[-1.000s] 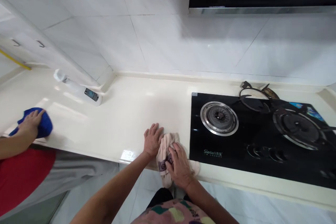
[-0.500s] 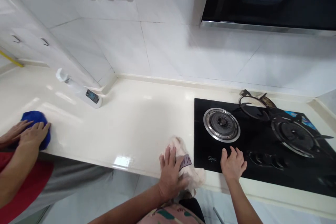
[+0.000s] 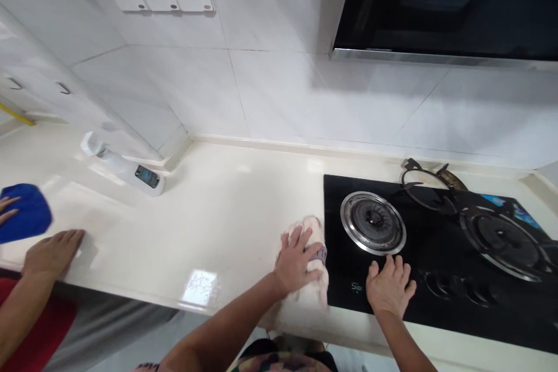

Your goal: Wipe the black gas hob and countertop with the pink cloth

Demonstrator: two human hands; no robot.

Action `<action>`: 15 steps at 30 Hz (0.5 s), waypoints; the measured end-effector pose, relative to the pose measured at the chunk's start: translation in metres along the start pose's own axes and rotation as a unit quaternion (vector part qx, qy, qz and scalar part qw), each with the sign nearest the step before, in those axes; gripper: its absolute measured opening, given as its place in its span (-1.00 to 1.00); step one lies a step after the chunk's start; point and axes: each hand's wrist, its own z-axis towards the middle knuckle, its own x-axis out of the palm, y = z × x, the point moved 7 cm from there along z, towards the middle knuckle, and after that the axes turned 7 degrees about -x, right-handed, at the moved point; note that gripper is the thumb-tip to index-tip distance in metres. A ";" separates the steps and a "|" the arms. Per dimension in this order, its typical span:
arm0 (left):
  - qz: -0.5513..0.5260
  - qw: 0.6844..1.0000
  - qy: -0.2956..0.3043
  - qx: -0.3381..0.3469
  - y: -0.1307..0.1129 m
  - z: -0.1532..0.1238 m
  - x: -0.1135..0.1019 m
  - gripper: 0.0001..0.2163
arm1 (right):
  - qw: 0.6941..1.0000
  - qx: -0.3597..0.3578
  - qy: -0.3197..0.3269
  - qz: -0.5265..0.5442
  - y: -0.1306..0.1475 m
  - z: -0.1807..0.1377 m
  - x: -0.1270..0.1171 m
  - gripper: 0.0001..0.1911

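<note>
My left hand [image 3: 296, 264] presses down on a pale pink cloth [image 3: 314, 290] with a grey printed band, its fingers curved over the bunched fabric. The cloth lies on the cream countertop [image 3: 244, 215], along the left edge of the black gas stove [image 3: 344, 270]. Resting on the stove's front edge is my right hand [image 3: 389, 288], fingers apart and holding nothing. Just behind it is the left burner [image 3: 373, 221], a round metal ring with no pan support on it.
A co-worker's hand [image 3: 52, 253] leans on the counter at left; their other hand touches a blue cloth [image 3: 28, 212]. A white spray bottle [image 3: 124, 168] lies by the wall corner. A pan support [image 3: 425, 183] leans behind the stove. A range hood [image 3: 444, 17] overhangs the right side.
My left hand and the pink cloth have moved back from the counter's front edge, alongside the stove. The co-worker's hands have separated, the blue cloth shifting left. My right hand stays at the stove edge.
</note>
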 end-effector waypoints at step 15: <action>-0.085 0.993 -0.060 -0.054 -0.040 0.117 -0.012 -0.77 | 1.000 -0.005 -0.027 -0.007 0.000 0.001 0.004 -0.37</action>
